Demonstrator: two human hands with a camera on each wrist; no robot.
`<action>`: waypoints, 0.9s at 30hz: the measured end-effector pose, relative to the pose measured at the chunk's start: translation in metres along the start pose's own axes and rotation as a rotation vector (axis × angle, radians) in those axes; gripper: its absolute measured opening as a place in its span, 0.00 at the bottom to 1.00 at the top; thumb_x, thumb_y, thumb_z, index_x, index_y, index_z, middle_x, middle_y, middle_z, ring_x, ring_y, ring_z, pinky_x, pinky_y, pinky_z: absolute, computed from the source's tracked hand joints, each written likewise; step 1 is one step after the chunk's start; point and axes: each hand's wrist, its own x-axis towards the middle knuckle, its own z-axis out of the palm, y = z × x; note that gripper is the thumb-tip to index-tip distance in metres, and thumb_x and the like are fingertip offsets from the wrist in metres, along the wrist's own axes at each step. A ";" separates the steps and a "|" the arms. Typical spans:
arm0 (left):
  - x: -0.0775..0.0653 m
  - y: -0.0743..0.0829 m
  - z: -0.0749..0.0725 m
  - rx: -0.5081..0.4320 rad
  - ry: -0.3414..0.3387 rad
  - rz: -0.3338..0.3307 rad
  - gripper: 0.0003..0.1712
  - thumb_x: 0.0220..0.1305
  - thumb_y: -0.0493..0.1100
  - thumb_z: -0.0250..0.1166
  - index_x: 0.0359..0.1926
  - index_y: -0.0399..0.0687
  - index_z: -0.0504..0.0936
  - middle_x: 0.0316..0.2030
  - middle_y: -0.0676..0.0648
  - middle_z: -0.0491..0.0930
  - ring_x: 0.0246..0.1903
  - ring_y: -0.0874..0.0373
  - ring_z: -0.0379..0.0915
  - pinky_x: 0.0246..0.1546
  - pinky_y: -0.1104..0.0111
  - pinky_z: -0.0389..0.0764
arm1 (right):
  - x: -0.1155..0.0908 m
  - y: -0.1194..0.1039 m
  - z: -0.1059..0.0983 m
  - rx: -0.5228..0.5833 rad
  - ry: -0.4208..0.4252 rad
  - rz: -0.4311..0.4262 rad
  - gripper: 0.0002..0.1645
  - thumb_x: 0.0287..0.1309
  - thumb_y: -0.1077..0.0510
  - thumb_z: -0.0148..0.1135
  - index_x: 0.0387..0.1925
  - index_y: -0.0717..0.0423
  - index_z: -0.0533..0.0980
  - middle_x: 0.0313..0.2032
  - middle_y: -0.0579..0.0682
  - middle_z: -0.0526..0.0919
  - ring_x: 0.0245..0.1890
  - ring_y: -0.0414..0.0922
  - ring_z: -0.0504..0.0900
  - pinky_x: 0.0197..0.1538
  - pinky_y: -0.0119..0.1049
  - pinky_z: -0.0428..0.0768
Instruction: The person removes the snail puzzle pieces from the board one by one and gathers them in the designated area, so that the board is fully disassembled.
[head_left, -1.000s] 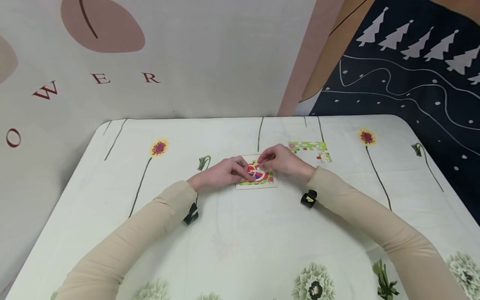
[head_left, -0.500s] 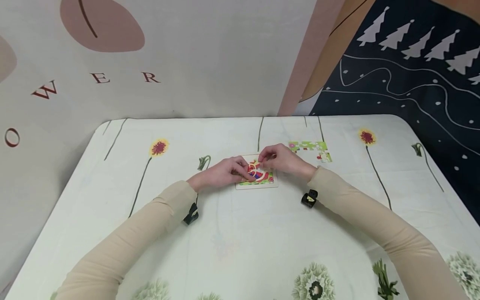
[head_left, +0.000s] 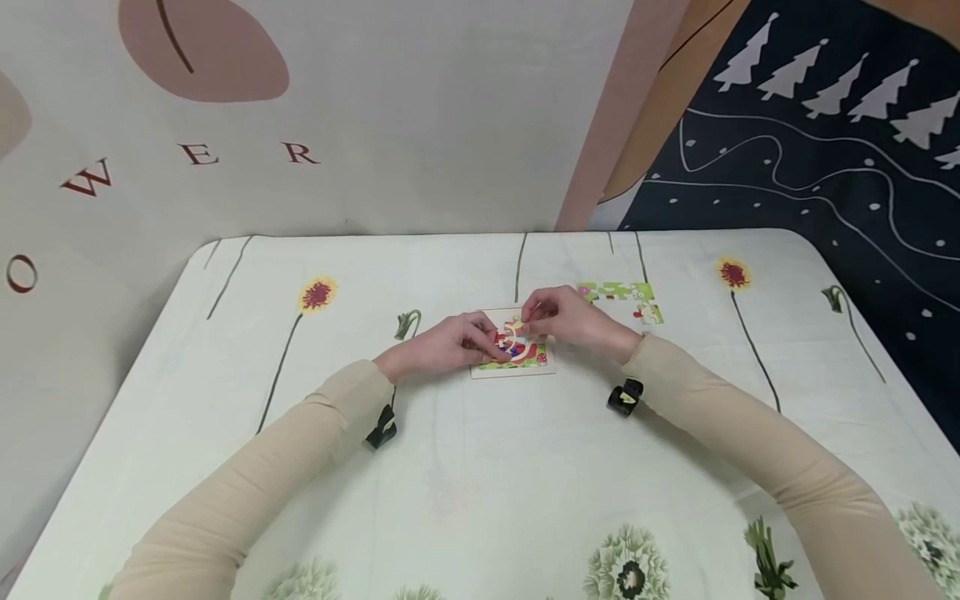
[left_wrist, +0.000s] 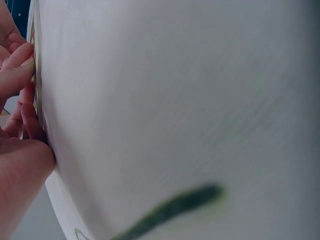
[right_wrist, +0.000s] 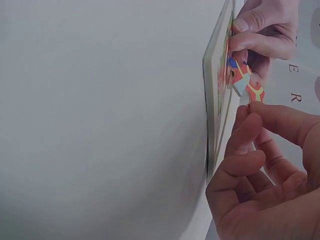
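Observation:
A small jigsaw puzzle board (head_left: 550,367) with a pale border and a colourful picture lies flat on the table, under both hands. My right hand (head_left: 573,317) pinches a red, yellow and blue puzzle piece (right_wrist: 256,91) at its edge between thumb and index finger. That piece stands tilted up from the board in the right wrist view, its blue end low beside the other hand's fingers. From the left side, my left hand (head_left: 450,343) rests its thumb and fingers on the puzzle. Part of the picture is hidden beneath them.
Behind the right hand lie several joined green puzzle pieces (head_left: 615,291), with a further green piece (head_left: 648,313) just in front. A pale cloth (head_left: 465,483) printed with flowers covers the table. Its far edge meets a printed backdrop (head_left: 420,117).
My right hand has shifted slightly to the right, still pinching the piece. The left hand has stayed in place on the puzzle.

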 end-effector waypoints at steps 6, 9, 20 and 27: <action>-0.001 0.001 0.000 -0.007 -0.001 0.008 0.12 0.62 0.29 0.63 0.44 0.42 0.88 0.41 0.47 0.71 0.46 0.54 0.64 0.49 0.64 0.66 | -0.003 0.003 -0.005 -0.020 0.023 -0.022 0.06 0.59 0.64 0.64 0.39 0.61 0.78 0.34 0.53 0.81 0.33 0.47 0.77 0.38 0.37 0.72; -0.001 0.001 0.000 -0.006 -0.003 0.000 0.13 0.62 0.29 0.63 0.44 0.43 0.88 0.42 0.47 0.70 0.47 0.54 0.64 0.49 0.64 0.66 | -0.004 0.004 -0.007 -0.023 0.032 -0.021 0.06 0.59 0.64 0.64 0.38 0.61 0.78 0.34 0.52 0.81 0.33 0.46 0.77 0.38 0.36 0.72; -0.001 0.001 -0.001 -0.006 -0.006 -0.007 0.13 0.62 0.29 0.63 0.44 0.43 0.88 0.42 0.47 0.70 0.48 0.54 0.64 0.49 0.64 0.66 | -0.011 0.009 -0.016 -0.013 0.051 -0.009 0.06 0.60 0.64 0.63 0.39 0.63 0.78 0.35 0.54 0.81 0.33 0.47 0.76 0.37 0.36 0.72; 0.000 0.000 -0.001 -0.002 -0.009 -0.015 0.13 0.62 0.29 0.63 0.45 0.44 0.88 0.42 0.47 0.70 0.48 0.54 0.64 0.49 0.64 0.66 | -0.017 0.016 -0.022 -0.010 0.056 -0.009 0.06 0.60 0.64 0.63 0.38 0.63 0.78 0.35 0.54 0.81 0.33 0.47 0.76 0.38 0.37 0.73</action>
